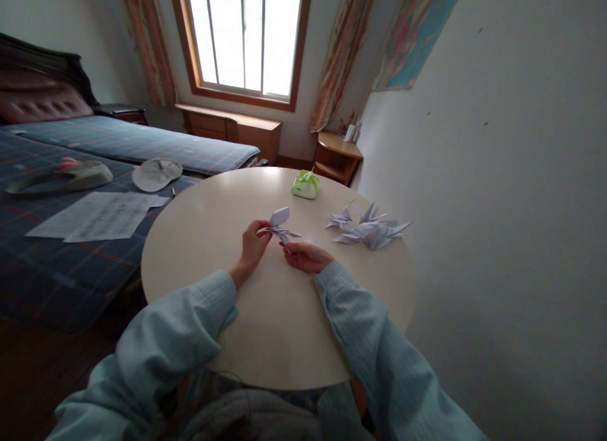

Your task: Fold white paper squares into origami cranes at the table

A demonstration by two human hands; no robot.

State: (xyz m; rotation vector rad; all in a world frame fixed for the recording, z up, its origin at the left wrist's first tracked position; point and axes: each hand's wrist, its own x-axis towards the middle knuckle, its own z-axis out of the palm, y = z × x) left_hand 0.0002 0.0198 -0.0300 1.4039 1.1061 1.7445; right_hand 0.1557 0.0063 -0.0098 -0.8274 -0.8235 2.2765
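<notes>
A folded pale-lilac paper crane point(279, 218) is held above the middle of the round table. My left hand point(256, 240) pinches its left side between thumb and fingers. Below and to the right, my right hand point(306, 256) has its fingers closed on a lower point of the same crane. One broad wing stands up, and a thin point sticks out to the right. Off to the right on the table lies a cluster of similar folded paper cranes point(372, 229), overlapping one another.
The round white table point(190, 264) stands close to the right wall. On its far side sits a green and white tissue pack point(306, 184). To the left, a bed point(109, 264) bears printed sheets point(102, 216) and a white cap point(157, 174). A small corner cabinet point(339, 145) stands behind.
</notes>
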